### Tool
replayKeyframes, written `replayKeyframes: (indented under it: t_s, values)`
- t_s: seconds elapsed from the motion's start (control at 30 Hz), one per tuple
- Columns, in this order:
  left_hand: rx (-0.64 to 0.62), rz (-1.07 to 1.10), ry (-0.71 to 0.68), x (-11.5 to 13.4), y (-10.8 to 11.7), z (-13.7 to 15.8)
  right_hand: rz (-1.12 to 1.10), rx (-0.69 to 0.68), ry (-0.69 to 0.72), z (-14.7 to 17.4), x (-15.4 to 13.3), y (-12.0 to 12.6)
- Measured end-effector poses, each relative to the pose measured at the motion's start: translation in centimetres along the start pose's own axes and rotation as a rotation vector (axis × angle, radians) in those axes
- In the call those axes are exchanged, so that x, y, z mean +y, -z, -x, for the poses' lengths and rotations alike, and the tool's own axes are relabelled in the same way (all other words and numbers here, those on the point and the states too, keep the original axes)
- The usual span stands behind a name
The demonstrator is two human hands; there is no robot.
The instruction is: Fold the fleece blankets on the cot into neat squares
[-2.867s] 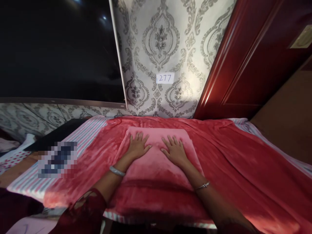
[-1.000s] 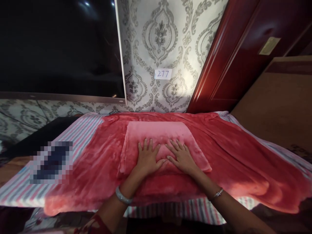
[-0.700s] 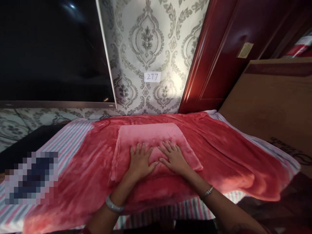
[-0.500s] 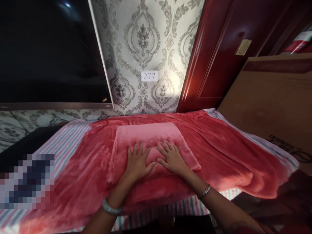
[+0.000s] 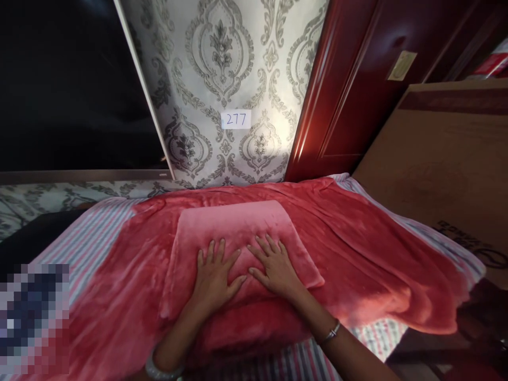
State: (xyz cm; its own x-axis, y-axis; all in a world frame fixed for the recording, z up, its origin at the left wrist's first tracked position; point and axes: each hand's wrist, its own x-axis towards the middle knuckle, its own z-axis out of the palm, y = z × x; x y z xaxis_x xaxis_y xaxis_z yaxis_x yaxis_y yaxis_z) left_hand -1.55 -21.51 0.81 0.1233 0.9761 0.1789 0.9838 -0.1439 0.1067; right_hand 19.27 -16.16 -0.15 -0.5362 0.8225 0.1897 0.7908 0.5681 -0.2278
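Observation:
A folded pink fleece cloth (image 5: 238,219) lies flat in the middle of a larger red blanket (image 5: 337,238). My left hand (image 5: 215,275) rests palm down on the left half of the folded cloth, fingers spread. Beside it, my right hand (image 5: 273,267) lies flat on the right half, also with its fingers apart. The two thumbs point toward each other with a small gap between. Neither hand grips anything. Part of the cloth's near edge is hidden under my hands and wrists.
Under the blanket is a striped sheet (image 5: 95,227). Behind stand a patterned wall with a paper label (image 5: 236,119), a dark screen (image 5: 75,95) and a red wooden door (image 5: 349,79). A large cardboard box (image 5: 444,153) is at the right. A pixelated patch covers the lower left.
The view has shifted slightly to the right. Both hands have drawn a little nearer on the folded cloth, still flat and spread.

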Motion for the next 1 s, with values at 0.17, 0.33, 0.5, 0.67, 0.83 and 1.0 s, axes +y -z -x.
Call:
replayKeyframes:
  t_s: [0.17,0.33,0.5,0.67,0.83,1.0]
  values:
    - [0.027,-0.019,-0.013,-0.3,-0.7,0.0,-0.039,-0.002,0.007,0.0,0.2,0.0]
    - [0.086,-0.046,-0.058,-1.0,-1.6,0.4,-0.053,0.01,0.028,0.1,0.4,-0.4]
    - [0.06,-0.056,-0.067,-1.3,-1.5,0.8,-0.092,-0.016,0.045,0.3,0.6,-0.2]
    - [0.06,-0.051,-0.069,-1.3,-1.5,0.9,-0.125,-0.042,0.057,0.4,0.8,0.0]
    - [0.002,-0.041,-0.01,-0.8,-1.1,0.6,-0.096,-0.007,0.084,0.2,1.0,-0.6]
    - [-0.001,-0.027,0.019,-0.4,-0.7,0.2,-0.032,-0.01,0.058,-0.1,0.8,-0.6]
